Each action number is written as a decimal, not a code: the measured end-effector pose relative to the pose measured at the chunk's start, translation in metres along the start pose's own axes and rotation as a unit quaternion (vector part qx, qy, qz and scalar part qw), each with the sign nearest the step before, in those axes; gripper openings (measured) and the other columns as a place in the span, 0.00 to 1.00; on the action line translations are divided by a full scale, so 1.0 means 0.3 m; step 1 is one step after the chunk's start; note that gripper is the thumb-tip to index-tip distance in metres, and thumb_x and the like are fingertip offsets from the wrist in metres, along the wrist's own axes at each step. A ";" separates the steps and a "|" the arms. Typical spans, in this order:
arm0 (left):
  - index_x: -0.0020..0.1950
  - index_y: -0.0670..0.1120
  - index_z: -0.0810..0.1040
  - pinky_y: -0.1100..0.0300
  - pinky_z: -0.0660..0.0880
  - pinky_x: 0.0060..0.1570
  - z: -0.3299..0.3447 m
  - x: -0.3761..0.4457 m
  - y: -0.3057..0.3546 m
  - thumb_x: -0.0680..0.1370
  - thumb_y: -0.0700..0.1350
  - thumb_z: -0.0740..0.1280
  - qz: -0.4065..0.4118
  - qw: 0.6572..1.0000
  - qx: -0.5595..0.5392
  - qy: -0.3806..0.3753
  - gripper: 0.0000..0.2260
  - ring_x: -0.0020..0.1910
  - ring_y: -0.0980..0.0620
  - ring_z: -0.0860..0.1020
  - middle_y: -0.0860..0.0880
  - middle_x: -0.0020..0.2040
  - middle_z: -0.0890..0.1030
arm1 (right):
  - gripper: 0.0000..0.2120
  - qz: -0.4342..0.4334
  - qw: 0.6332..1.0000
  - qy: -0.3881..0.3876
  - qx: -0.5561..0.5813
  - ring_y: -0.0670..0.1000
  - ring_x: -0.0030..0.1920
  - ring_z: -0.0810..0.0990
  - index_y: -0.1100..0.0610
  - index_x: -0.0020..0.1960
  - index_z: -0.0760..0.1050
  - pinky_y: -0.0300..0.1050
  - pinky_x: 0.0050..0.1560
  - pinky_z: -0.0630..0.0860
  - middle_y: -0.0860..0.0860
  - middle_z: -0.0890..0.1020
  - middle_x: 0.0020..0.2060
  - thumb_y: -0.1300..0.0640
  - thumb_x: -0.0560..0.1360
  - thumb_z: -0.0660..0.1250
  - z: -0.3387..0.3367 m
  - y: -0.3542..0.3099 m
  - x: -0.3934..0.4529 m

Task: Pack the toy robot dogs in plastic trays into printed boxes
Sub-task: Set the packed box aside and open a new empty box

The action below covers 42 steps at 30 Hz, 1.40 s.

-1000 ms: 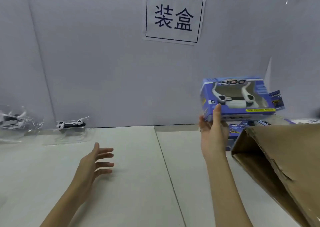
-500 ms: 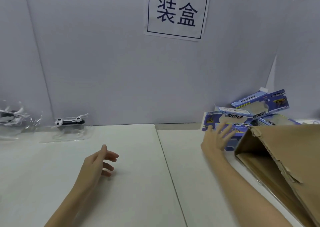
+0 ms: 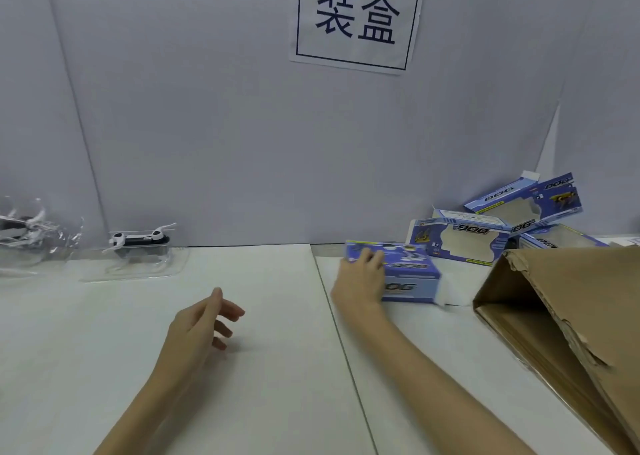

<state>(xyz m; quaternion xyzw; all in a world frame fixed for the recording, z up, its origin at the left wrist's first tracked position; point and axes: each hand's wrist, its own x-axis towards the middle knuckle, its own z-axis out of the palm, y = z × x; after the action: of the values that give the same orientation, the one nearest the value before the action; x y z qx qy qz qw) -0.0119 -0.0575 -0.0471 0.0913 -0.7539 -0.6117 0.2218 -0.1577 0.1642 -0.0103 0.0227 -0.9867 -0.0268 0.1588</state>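
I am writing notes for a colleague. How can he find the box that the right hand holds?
Find the paper sign on the grey wall, then look below it to the table's right half. The box under the right hand is the blue printed box lying flat, nearest the table seam. Unlike the empty boxes piled behind, a white toy shows in it.

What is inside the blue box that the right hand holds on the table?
Through the window on top of the blue box, a white toy robot dog shows. The right hand covers the box's left part, so the rest of the toy and its tray are hidden.
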 end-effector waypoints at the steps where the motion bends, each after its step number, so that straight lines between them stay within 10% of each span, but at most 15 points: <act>1: 0.43 0.46 0.87 0.47 0.80 0.39 -0.007 0.001 0.001 0.86 0.55 0.58 0.000 1.000 0.000 0.007 0.24 0.40 0.44 0.82 0.48 0.44 0.86 | 0.26 -0.048 0.997 0.022 0.052 0.65 0.67 0.66 0.52 0.78 0.66 0.52 0.63 0.72 0.63 0.68 0.69 0.55 0.80 0.61 -0.017 -0.054 -0.043; 6: 0.53 0.50 0.83 0.47 0.84 0.42 -0.025 0.004 -0.004 0.84 0.52 0.64 -0.007 0.999 0.008 0.043 0.10 0.49 0.46 0.82 0.48 0.55 0.82 | 0.32 -0.073 0.946 0.180 0.259 0.59 0.66 0.69 0.49 0.81 0.57 0.52 0.65 0.69 0.57 0.69 0.70 0.55 0.80 0.63 -0.091 -0.114 -0.103; 12: 0.73 0.54 0.72 0.55 0.80 0.51 -0.018 -0.003 0.008 0.82 0.52 0.67 -0.033 0.999 0.010 0.016 0.19 0.52 0.44 0.85 0.48 0.68 0.75 | 0.30 0.069 0.903 0.050 0.421 0.58 0.71 0.73 0.59 0.78 0.63 0.52 0.70 0.72 0.59 0.74 0.72 0.42 0.84 0.62 0.008 -0.014 -0.107; 16: 0.82 0.55 0.61 0.60 0.76 0.52 0.006 -0.012 0.007 0.82 0.51 0.68 -0.033 0.999 0.011 -0.027 0.29 0.68 0.45 0.77 0.51 0.73 0.69 | 0.18 0.062 0.805 -0.037 0.589 0.41 0.41 0.82 0.60 0.56 0.80 0.31 0.36 0.75 0.56 0.86 0.52 0.45 0.84 0.64 0.033 -0.018 -0.107; 24: 0.78 0.68 0.61 0.51 0.76 0.63 -0.029 -0.029 0.092 0.71 0.69 0.71 0.008 0.993 -0.096 0.070 0.37 0.70 0.51 0.75 0.51 0.74 0.69 | 0.12 -0.063 0.593 0.004 0.803 0.48 0.47 0.86 0.65 0.50 0.83 0.33 0.42 0.78 0.54 0.86 0.52 0.59 0.72 0.69 -0.108 0.015 -0.153; 31: 0.77 0.67 0.65 0.33 0.75 0.66 -0.040 -0.056 0.110 0.79 0.60 0.71 0.000 0.968 -0.152 -0.201 0.28 0.64 0.39 0.82 0.44 0.67 0.82 | 0.06 -0.097 0.604 0.147 0.778 0.52 0.64 0.80 0.49 0.50 0.82 0.45 0.48 0.83 0.48 0.78 0.63 0.52 0.78 0.66 -0.155 -0.016 -0.209; 34: 0.77 0.74 0.58 0.34 0.79 0.60 -0.007 -0.063 0.106 0.80 0.55 0.70 0.021 0.959 -0.197 -0.202 0.32 0.66 0.37 0.80 0.43 0.68 0.80 | 0.20 -0.017 0.599 0.176 0.781 0.46 0.69 0.76 0.47 0.67 0.73 0.48 0.63 0.80 0.45 0.76 0.68 0.43 0.77 0.67 -0.161 -0.036 -0.210; 36: 0.76 0.76 0.57 0.39 0.81 0.56 0.013 -0.068 0.103 0.81 0.52 0.69 0.026 0.952 -0.223 -0.209 0.32 0.67 0.39 0.80 0.46 0.71 0.78 | 0.26 -0.023 0.561 0.091 0.822 0.48 0.68 0.78 0.46 0.70 0.71 0.46 0.57 0.83 0.44 0.76 0.68 0.39 0.75 0.69 -0.166 -0.053 -0.214; 42: 0.77 0.75 0.55 0.45 0.81 0.61 0.023 -0.081 0.121 0.75 0.60 0.75 0.100 0.975 -0.169 -0.105 0.39 0.68 0.47 0.79 0.59 0.72 0.76 | 0.30 -0.134 0.596 0.081 0.787 0.51 0.69 0.78 0.46 0.76 0.62 0.57 0.58 0.84 0.45 0.73 0.73 0.50 0.79 0.72 -0.168 -0.128 -0.280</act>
<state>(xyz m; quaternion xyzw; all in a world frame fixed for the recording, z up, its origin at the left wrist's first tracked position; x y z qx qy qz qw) 0.0115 -0.0328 -0.0185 -0.0879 -0.6638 -0.7113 0.2138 -0.0608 0.1281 0.0089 0.2733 -0.5935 0.7414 0.1530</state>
